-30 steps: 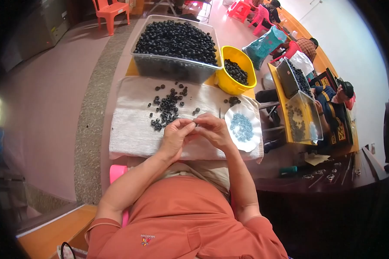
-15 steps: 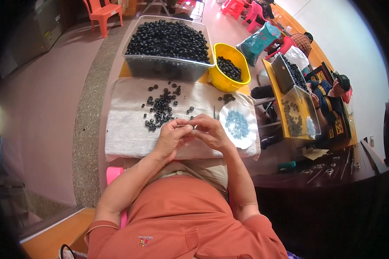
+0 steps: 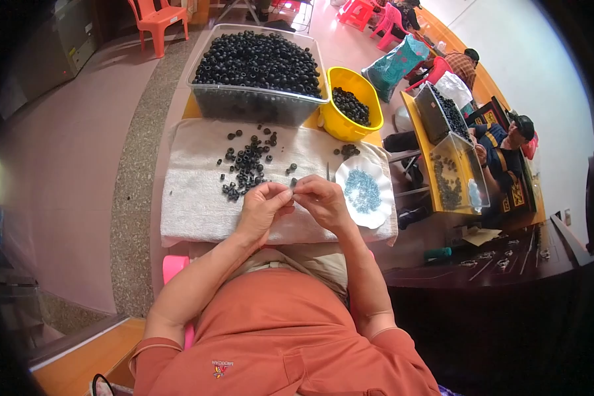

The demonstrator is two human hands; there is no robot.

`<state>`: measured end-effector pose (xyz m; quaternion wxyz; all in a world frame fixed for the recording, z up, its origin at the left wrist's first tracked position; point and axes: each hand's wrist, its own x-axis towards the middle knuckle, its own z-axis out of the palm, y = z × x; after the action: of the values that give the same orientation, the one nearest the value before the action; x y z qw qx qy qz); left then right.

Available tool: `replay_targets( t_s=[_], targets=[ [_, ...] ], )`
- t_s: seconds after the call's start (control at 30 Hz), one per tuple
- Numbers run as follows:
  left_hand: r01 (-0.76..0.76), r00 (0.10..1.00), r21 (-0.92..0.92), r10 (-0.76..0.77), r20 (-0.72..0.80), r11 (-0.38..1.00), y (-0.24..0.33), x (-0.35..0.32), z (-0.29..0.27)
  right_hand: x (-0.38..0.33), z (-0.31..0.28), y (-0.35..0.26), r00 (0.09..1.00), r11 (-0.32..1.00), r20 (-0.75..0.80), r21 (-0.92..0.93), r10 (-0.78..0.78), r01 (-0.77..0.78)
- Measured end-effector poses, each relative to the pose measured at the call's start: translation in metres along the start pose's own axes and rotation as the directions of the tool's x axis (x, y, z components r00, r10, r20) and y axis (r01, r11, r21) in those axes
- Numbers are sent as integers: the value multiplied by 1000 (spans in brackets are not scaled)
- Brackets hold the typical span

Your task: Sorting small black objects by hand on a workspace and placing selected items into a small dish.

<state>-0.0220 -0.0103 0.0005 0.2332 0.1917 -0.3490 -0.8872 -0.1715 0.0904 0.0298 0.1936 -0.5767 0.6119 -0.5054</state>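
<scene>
Black rings (image 3: 245,165), white towel (image 3: 191,198), yellow bowl (image 3: 369,105).

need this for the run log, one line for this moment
left hand pinching small black ring | right hand meeting it at fingertips | over white towel | loose black rings ahead | white plate right

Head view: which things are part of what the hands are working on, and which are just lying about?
In use: left hand, right hand, small black ring pinched between them, loose black rings, white towel, white plate of blue pieces.

Lying about: orange chair, teal bag.
</scene>
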Motion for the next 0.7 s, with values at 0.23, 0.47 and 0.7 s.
replay_targets(
  t_s=[0.23, 0.47, 0.7],
  targets=[
    [-10, 1000, 55, 10, -4, 998, -2, 0, -1, 1, -4, -10, 999, 997, -4, -66, 41, -41],
    [-31, 1000, 105, 31, 0, 994, -4, 1, -1, 2, -8, -11, 996, 992, 23, -100, 80, -78],
    [-25, 1000, 139, 26, -7, 990, -6, 1, 0, 2, -13, -5, 987, 987, 64, -75, 146, -141]
  ],
)
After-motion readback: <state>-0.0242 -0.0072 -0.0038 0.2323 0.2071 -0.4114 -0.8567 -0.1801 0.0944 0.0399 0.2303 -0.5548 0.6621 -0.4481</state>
